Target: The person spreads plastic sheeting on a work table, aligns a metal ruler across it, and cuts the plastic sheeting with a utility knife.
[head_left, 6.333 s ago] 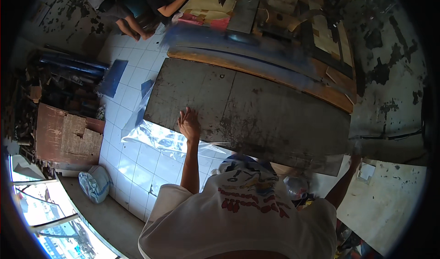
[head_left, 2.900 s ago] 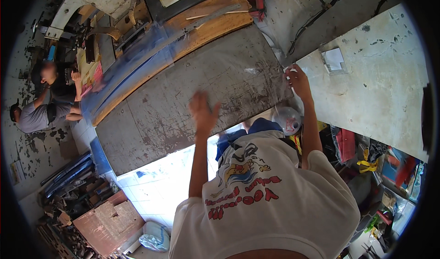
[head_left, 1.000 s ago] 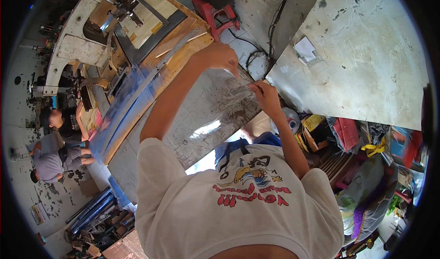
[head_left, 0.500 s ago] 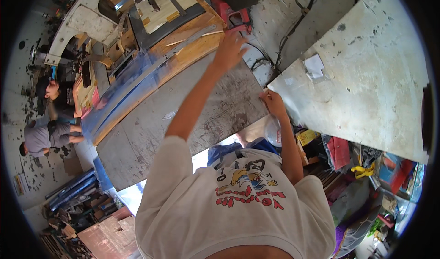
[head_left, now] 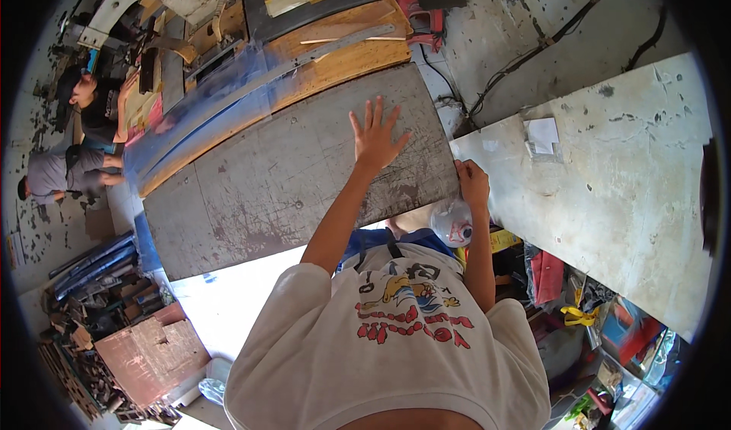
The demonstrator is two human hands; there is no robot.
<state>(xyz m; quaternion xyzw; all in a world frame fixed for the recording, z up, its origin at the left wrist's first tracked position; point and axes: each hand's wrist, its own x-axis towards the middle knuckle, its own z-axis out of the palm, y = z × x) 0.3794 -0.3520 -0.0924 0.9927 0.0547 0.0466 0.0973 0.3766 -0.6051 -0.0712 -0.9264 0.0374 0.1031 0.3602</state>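
A long grey board (head_left: 251,194) with a scuffed, scratched surface lies across in front of me. My left hand (head_left: 377,137) is spread over its right part, palm down and fingers apart, with nothing in it. At the board's right edge, close to the near corner, my right hand (head_left: 474,184) is closed with its fingers curled. Whether it grips the edge or some small thing is hidden.
Beyond the board runs a wooden workbench edge (head_left: 358,58) with a long metal strip (head_left: 304,55) and blue plastic sheet. A whitish panel (head_left: 609,171) stands at right. Two people (head_left: 95,106) are at far left. Scrap wood (head_left: 145,354) is piled lower left.
My left hand has come back from the bench edge onto the grey board, fingers now spread. The right hand stays by the board's right edge. The whole view has shifted somewhat.
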